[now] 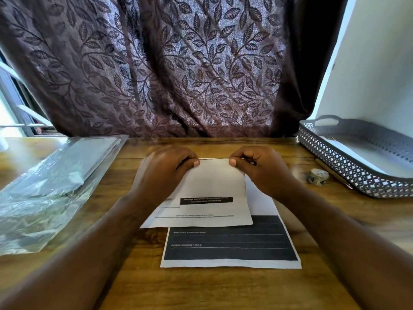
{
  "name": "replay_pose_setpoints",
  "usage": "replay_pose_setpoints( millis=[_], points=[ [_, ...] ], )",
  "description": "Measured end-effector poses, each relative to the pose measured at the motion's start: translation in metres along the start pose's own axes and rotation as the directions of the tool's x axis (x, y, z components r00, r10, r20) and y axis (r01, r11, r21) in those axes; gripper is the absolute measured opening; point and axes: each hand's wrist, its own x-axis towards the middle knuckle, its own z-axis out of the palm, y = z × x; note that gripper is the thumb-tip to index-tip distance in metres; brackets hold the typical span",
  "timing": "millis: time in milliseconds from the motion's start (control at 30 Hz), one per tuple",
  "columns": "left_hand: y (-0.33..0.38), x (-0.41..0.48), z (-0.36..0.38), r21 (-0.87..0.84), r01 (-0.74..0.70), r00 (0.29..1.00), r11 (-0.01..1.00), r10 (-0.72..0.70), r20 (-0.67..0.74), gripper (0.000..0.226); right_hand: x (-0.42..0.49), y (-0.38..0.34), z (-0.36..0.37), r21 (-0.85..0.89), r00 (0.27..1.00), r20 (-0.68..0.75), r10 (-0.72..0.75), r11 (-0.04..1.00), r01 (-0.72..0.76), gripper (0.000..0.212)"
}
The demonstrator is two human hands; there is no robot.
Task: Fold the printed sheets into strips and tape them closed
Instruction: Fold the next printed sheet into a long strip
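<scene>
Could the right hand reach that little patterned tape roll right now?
Probably yes: the small patterned tape roll lies on the wooden table beside the right hand, nothing between. The hand must first release the white printed sheet.

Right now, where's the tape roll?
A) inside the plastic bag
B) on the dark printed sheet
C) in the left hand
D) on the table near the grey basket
D: the tape roll lies on the wooden table near the grey lattice basket, while the left hand and right hand pinch the folded sheet.
</scene>
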Motion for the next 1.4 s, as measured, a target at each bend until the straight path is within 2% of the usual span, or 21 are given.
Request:
replay_pose_setpoints(
  millis=[267,433,500,633,700,800,833,867,933,967,1000,1067,1167,1233,1300,1367,1400],
  points=[
    [-0.025,-0.004,0.0,0.059,0.11,0.994,0.992,-0.112,0.02,0.026,0.0,0.023,-0.014,0.056,0.996,-0.007,0.083,0.995,-0.083,0.01],
    [-0.037,-0.01,0.006,0.05,0.232,0.972,0.971,-0.233,0.019,0.014,-0.002,0.04,-0.023,0.092,0.985,-0.066,0.16,0.984,-0.153,0.011],
    [-0.039,-0.012,0.006,0.033,0.296,0.955,0.955,-0.296,-0.012,0.012,-0.002,0.046,-0.024,0.103,0.977,-0.068,0.2,0.976,-0.192,0.008],
    [-0.041,-0.01,0.008,-0.046,0.426,0.904,0.904,-0.427,-0.014,0.024,-0.002,0.051,-0.023,0.098,0.974,-0.056,0.221,0.972,-0.215,0.008],
    [-0.04,-0.008,0.007,-0.078,0.447,0.894,0.891,-0.449,0.002,0.026,-0.002,0.05,-0.022,0.15,0.971,-0.032,0.237,0.961,-0.23,0.008],
    [-0.034,-0.007,0.004,-0.148,0.48,0.876,0.865,-0.483,0.016,0.025,-0.002,0.05,-0.022,0.322,0.952,0.0,0.307,0.901,-0.29,0.012],
    [-0.031,-0.006,0.004,-0.243,0.5,0.86,0.831,-0.51,0.024,0.023,-0.002,0.049,-0.023,0.358,0.945,-0.001,0.328,0.882,-0.306,0.012],
    [-0.027,-0.005,0.004,-0.398,0.524,0.834,0.753,-0.548,0.061,0.024,-0.002,0.049,-0.023,0.38,0.941,-0.008,0.339,0.871,-0.311,0.013],
    [-0.019,-0.004,0.002,-0.671,0.55,0.784,0.497,-0.583,0.211,0.04,-0.001,0.047,-0.025,0.447,0.933,-0.017,0.36,0.837,-0.315,0.014],
    [-0.017,-0.005,0.003,-0.725,0.56,0.777,0.402,-0.558,0.291,0.043,0.0,0.046,-0.025,0.491,0.926,-0.017,0.377,0.81,-0.32,0.012],
    [-0.015,-0.006,0.004,-0.741,0.575,0.774,0.348,-0.526,0.354,0.041,0.0,0.045,-0.026,0.525,0.921,-0.016,0.389,0.787,-0.324,0.01],
    [-0.013,-0.007,0.007,-0.737,0.603,0.762,0.304,-0.491,0.421,0.029,0.0,0.044,-0.027,0.547,0.916,-0.023,0.4,0.772,-0.323,0.008],
    [-0.013,-0.007,0.008,-0.762,0.61,0.732,0.219,-0.524,0.436,0.019,0.0,0.041,-0.027,0.579,0.916,-0.028,0.4,0.753,-0.312,0.015],
    [-0.011,-0.005,0.005,-0.788,0.598,0.705,0.147,-0.565,0.429,0.021,0.0,0.04,-0.026,0.695,0.902,0.013,0.432,0.644,-0.319,0.029],
    [-0.01,-0.003,0.002,-0.833,0.553,0.664,-0.005,-0.601,0.444,0.021,0.0,0.043,-0.028,0.757,0.901,0.059,0.43,0.569,-0.321,0.036],
    [-0.012,-0.003,-0.003,-0.867,0.468,0.643,-0.169,-0.608,0.466,0.021,0.002,0.046,-0.026,0.768,0.912,0.133,0.387,0.542,-0.342,0.031],
    [-0.012,-0.002,-0.003,-0.871,0.442,0.635,-0.216,-0.61,0.474,0.022,0.001,0.049,-0.026,0.769,0.918,0.18,0.354,0.531,-0.356,0.032]
  ],
)
